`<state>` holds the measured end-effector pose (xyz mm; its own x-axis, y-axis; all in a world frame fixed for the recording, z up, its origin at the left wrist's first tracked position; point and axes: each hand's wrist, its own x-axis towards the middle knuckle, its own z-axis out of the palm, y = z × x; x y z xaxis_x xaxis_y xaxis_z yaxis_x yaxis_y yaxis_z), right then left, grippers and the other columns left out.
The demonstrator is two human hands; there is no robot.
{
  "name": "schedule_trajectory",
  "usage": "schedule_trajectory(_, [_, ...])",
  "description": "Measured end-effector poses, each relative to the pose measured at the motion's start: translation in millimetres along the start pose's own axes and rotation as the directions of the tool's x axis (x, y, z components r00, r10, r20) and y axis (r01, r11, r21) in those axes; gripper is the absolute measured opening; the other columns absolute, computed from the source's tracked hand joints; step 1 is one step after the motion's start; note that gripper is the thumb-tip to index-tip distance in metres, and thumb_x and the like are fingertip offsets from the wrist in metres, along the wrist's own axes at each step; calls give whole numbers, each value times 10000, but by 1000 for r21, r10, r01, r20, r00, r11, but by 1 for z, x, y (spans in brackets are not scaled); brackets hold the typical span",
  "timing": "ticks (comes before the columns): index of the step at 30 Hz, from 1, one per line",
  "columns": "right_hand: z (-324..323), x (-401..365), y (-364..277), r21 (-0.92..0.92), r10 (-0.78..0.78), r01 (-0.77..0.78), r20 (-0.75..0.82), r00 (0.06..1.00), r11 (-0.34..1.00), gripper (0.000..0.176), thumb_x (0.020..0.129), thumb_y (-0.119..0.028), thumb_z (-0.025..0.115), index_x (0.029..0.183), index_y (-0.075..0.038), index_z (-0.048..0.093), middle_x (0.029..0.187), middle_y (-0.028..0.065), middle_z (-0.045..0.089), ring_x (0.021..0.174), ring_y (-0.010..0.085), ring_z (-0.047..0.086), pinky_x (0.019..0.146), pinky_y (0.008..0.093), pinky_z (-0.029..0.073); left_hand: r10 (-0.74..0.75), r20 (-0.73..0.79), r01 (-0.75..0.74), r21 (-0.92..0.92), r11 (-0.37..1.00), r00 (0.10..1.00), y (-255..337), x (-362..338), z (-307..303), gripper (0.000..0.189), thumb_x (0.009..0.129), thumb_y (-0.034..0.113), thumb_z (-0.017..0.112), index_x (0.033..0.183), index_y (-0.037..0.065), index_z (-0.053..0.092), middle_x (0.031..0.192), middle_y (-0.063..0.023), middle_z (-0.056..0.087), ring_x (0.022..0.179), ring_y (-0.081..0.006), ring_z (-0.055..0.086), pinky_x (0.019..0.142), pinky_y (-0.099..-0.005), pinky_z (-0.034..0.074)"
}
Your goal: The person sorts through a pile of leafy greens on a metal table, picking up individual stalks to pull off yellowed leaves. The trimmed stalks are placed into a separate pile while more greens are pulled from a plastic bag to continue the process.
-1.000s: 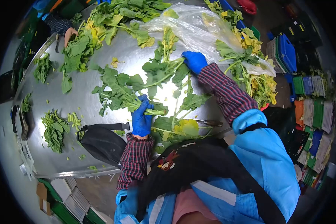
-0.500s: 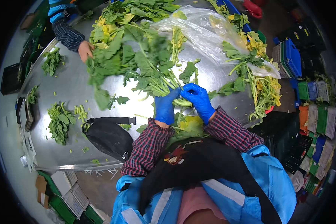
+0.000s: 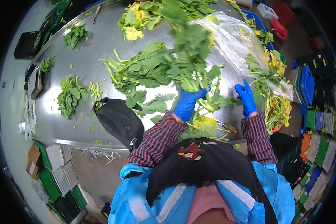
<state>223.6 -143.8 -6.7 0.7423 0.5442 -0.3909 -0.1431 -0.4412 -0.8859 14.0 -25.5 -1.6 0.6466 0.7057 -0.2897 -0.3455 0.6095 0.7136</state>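
Observation:
My left hand [image 3: 188,104], in a blue glove, is closed around the stems of a bunch of leafy greens [image 3: 192,74]. Its upper leaves are blurred and point away from me. To the right, my blue-gloved right hand [image 3: 246,98] is raised over the table with its fingers apart and holds nothing. Another pile of greens [image 3: 145,67] lies just left of the held bunch, stems to the left. Below my hands are loose leaves, some yellow [image 3: 205,125], and a knife with a wooden handle [image 3: 229,128].
A black bag [image 3: 117,119] sits on the metal table [image 3: 89,67]. Small bunches [image 3: 70,96] lie at the left. A clear plastic bag [image 3: 227,41] and yellowed greens [image 3: 276,108] line the right edge. Crates [image 3: 306,86] stand beyond.
My right hand has left the bunch and moved right, its fingers spreading. My left hand still grips the stems. The view has shifted, and the other person's hand is out of sight.

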Motion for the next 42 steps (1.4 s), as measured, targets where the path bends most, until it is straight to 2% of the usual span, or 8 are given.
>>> schedule_trajectory(3, [32,-39,-35,200,-147,49,513,846,979,405,811,-246,572,1154,-31,559,1149,92,562,1013,139,522,862,284,402,-148,186,150,-1,989,971,-6,-1,3,391,735,62,690,1092,22,536,959,-61,615,791,-143,593,678,-267,474])
schedule_trajectory(7, [61,-47,-36,194,-29,-102,576,817,976,357,777,-172,603,1092,-3,577,1050,70,595,952,130,543,828,274,419,-213,228,218,0,976,950,-4,-3,-3,378,734,57,688,1083,33,546,948,-52,615,812,-152,598,710,-277,484])
schedule_trajectory(9, [69,-46,-39,360,-118,-92,521,845,929,312,760,-130,626,1042,-2,590,961,53,611,873,115,557,786,262,432,-164,158,155,64,986,974,-5,-2,-5,302,755,25,608,1051,9,549,894,-55,596,766,-141,577,665,-267,464])
schedule_trajectory(16, [88,-37,-37,260,-212,116,380,901,959,108,748,-119,675,768,-48,596,686,-16,540,651,64,475,589,224,384,-158,63,159,-3,987,985,-7,-3,0,335,731,-3,638,1051,-5,537,901,-69,603,814,-160,603,710,-275,498])
schedule_trajectory(22, [78,-35,-29,147,-187,143,346,919,979,146,774,-158,666,781,-25,606,712,-8,561,675,62,489,618,221,396,-135,-119,121,-122,985,984,-9,0,-4,308,751,-12,619,1046,-19,532,893,-83,610,755,-176,613,697,-277,502])
schedule_trajectory(34, [20,-76,17,371,-332,242,203,921,897,142,835,-113,564,925,-4,583,880,62,590,774,115,551,702,258,443,83,-112,-99,-145,984,990,-8,4,12,416,778,-9,601,1177,9,485,940,-14,558,818,-104,540,712,-232,446])
schedule_trajectory(40, [-55,-21,20,514,171,-253,202,964,819,289,889,-298,505,972,-38,599,836,49,620,716,118,576,645,241,454,-48,-35,50,71,996,998,8,0,2,280,768,-14,592,1043,-31,541,881,-74,613,747,-147,581,675,-269,482])
schedule_trajectory(42, [-60,-18,9,-50,87,-85,58,994,995,218,854,-254,578,967,-70,606,850,19,618,724,115,577,664,257,464,-1,95,-28,312,950,995,13,-9,1,300,761,-27,582,1057,-37,536,871,-74,609,726,-145,574,641,-273,479])
